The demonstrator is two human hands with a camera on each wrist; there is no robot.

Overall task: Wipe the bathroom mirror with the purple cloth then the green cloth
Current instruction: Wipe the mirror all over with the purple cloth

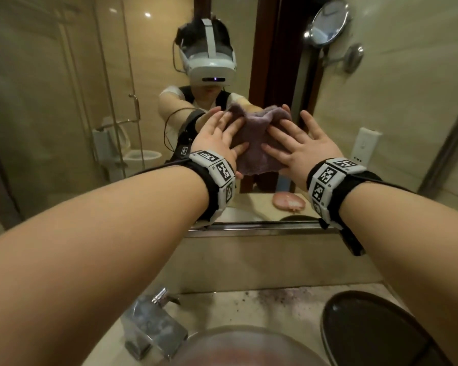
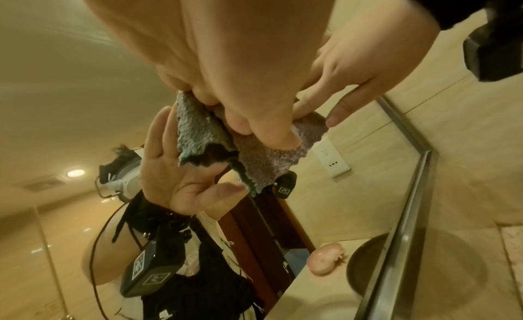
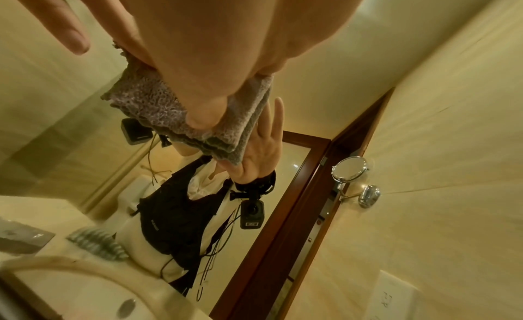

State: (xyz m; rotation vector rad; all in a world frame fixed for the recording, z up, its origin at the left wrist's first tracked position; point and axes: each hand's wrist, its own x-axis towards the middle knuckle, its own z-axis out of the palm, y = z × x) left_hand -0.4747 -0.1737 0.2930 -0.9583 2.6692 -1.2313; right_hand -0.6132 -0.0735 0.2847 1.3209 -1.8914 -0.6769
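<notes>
A crumpled purple cloth [image 1: 254, 141] lies flat against the bathroom mirror [image 1: 64, 107], about chest height in the reflection. My left hand [image 1: 217, 138] presses its left side with straight, spread fingers. On the cloth's right side, my right hand [image 1: 299, 146] presses the same way. In the left wrist view the left hand [image 2: 254, 83] pushes the cloth [image 2: 266, 161] onto the glass, with the right hand [image 2: 353, 67] beside it. The right wrist view has the right hand [image 3: 212, 67] flat on the cloth [image 3: 158, 105]. No view plainly shows the green cloth.
Below the mirror's metal lower edge [image 1: 262, 228] is a stone counter with a chrome faucet [image 1: 151, 326], a basin [image 1: 236, 347] and a dark round tray [image 1: 368, 328]. A pink soap [image 1: 288, 202] shows in the reflection. A round swivel mirror [image 1: 328, 22] and a socket [image 1: 365, 143] are on the right wall.
</notes>
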